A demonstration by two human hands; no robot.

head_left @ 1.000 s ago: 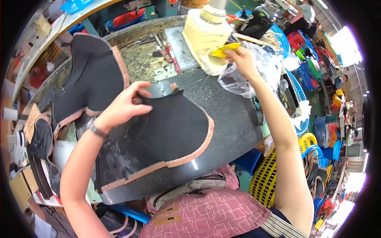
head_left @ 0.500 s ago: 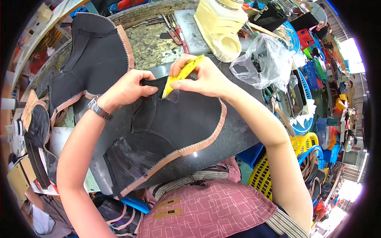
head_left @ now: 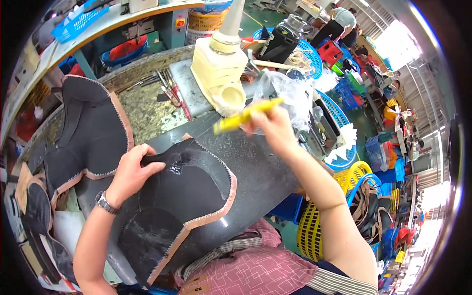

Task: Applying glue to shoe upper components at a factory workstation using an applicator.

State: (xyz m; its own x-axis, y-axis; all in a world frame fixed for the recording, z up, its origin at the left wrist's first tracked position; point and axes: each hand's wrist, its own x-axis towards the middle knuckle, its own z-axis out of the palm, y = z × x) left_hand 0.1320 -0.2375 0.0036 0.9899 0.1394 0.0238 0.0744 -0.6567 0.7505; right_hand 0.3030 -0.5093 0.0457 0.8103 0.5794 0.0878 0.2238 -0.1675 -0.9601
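The left hand point(head_left: 130, 172) pinches the black panel point(head_left: 189, 189) by its edge — the right hand point(head_left: 275, 129) clasps a yellow tool point(head_left: 237, 121), maybe a scraper, blurred from here.

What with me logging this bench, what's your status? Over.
Left hand pinching edge of black zigzag-stitched upper. Right hand holding yellow spreader, motion-blurred. Glossy patch on upper. Clear plastic bag near right hand.
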